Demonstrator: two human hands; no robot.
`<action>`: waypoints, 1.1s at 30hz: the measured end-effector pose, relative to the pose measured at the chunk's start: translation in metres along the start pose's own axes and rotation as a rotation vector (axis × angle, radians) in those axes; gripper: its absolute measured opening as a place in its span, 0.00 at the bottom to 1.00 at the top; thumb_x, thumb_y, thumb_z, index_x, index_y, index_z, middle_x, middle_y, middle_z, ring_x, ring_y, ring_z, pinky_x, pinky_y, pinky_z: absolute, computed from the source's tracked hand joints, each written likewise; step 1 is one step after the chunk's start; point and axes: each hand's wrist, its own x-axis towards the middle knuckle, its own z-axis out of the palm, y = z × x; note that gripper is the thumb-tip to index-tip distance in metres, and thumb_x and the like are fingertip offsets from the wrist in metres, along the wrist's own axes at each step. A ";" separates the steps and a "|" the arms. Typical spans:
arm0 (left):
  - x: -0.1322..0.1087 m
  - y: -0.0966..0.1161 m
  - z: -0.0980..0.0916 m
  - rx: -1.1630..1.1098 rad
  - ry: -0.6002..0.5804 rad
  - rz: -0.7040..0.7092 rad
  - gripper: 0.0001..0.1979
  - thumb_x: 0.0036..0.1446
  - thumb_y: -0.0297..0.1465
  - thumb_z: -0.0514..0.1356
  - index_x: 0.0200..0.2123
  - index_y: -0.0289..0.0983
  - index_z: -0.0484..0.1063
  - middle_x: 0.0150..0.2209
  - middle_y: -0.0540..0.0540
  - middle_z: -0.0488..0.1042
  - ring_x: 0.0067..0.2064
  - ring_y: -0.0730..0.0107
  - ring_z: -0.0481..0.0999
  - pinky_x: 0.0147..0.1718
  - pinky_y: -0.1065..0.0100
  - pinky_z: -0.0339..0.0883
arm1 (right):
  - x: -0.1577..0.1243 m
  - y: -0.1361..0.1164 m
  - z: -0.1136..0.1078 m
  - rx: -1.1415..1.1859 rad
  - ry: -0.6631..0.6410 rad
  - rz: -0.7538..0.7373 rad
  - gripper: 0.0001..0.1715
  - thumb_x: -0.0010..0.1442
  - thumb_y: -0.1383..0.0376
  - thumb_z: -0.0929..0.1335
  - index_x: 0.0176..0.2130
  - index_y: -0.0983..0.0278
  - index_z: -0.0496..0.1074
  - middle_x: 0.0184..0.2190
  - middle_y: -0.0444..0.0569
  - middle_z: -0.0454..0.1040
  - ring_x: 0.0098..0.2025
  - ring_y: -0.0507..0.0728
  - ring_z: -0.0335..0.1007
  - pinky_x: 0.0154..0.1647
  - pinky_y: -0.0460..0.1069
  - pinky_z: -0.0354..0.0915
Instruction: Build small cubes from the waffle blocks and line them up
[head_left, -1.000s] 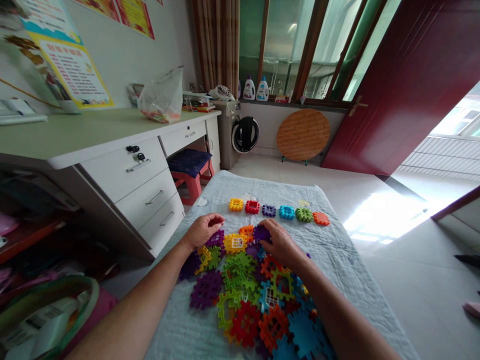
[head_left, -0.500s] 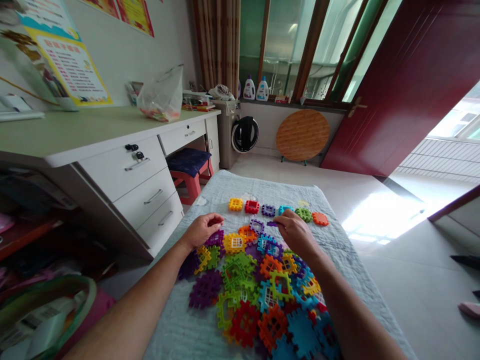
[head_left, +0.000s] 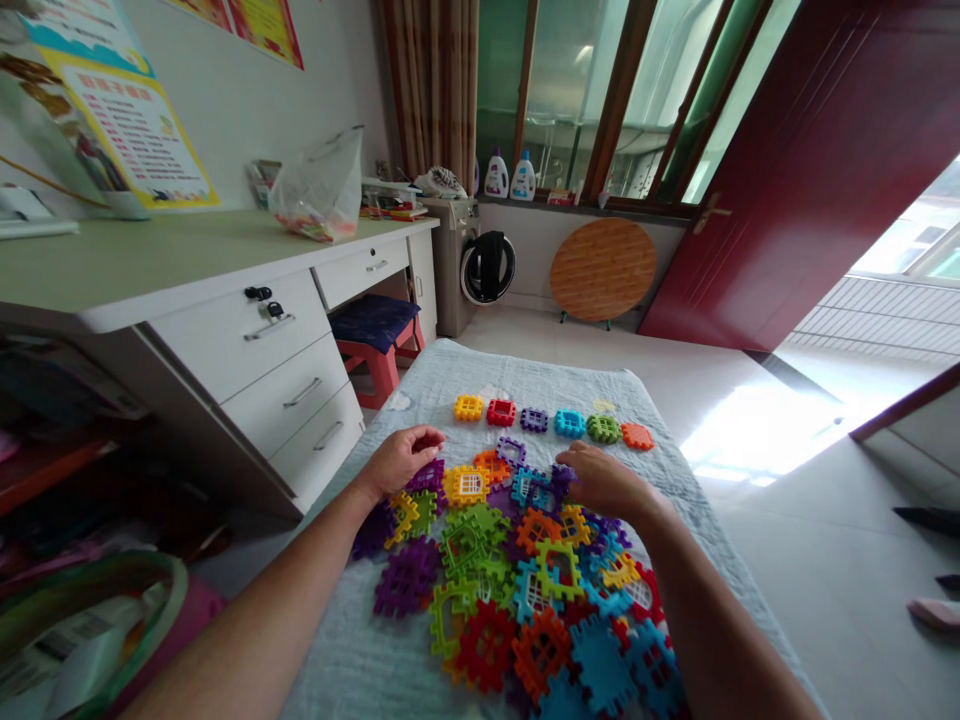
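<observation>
My left hand is loosely closed, thumb against fingers, resting at the far left edge of a pile of colourful interlocking plastic squares. Nothing shows in it. My right hand lies over the pile's far right side, fingers curled down onto a purple piece. Beyond the hands, small squares stand in a row: yellow, red, purple, blue, green, orange. A purple open-frame piece lies between the row and the pile.
Everything sits on a pale blue quilted cloth. A white desk with drawers stands to the left, with a red stool under it. Bags lie at the lower left. Tiled floor lies to the right.
My right hand lifted from the pile towards the row, then drew back right onto the pile. A purple frame piece now lies exposed behind the pile. My left hand stayed put.
</observation>
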 end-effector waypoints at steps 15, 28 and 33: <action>0.000 0.001 0.000 0.008 -0.009 0.000 0.13 0.49 0.36 0.59 0.38 0.36 0.72 0.37 0.44 0.78 0.41 0.63 0.76 0.43 0.62 0.69 | 0.037 -0.035 0.049 0.184 0.084 0.047 0.33 0.59 0.60 0.63 0.61 0.67 0.55 0.58 0.58 0.62 0.61 0.64 0.49 0.58 0.59 0.49; 0.000 0.002 -0.001 0.032 -0.014 -0.001 0.14 0.49 0.36 0.59 0.38 0.36 0.72 0.37 0.45 0.78 0.41 0.62 0.76 0.44 0.61 0.69 | 0.026 -0.014 0.012 0.234 0.312 0.006 0.25 0.51 0.63 0.67 0.50 0.63 0.67 0.43 0.51 0.71 0.43 0.58 0.67 0.46 0.51 0.61; 0.001 0.001 -0.001 0.040 -0.016 0.013 0.13 0.49 0.36 0.59 0.38 0.36 0.72 0.37 0.44 0.78 0.40 0.62 0.76 0.43 0.62 0.69 | 0.009 0.014 -0.020 0.079 0.100 0.053 0.22 0.48 0.63 0.68 0.45 0.64 0.71 0.38 0.51 0.73 0.38 0.57 0.68 0.41 0.50 0.61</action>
